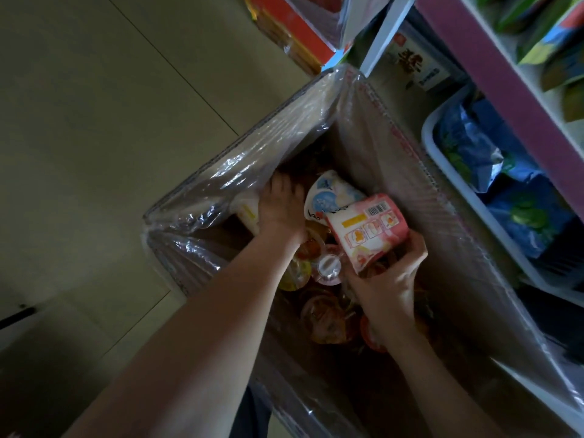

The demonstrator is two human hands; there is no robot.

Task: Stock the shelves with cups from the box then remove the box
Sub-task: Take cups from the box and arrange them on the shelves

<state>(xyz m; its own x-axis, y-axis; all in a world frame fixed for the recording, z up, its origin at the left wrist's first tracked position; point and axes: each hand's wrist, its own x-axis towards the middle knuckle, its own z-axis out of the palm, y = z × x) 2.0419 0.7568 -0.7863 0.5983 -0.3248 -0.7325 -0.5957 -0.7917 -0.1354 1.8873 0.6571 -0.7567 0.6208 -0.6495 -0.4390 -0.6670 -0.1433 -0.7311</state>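
Standing on pale tiled floor point(110, 121), the box point(410, 172) adjoins pink-edged shelves point(493, 77).

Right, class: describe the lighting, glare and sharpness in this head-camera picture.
Head view: dim overall, darkest deep inside the brown cardboard box; bright glare streaks on its clear plastic wrap; the pink-and-white cup in the right hand is sharp enough to show its barcode.

Both forearms outstretched; left hand point(279, 210), fingers apparently extended; right hand point(390, 281), fingers round a pink cup point(368, 229).
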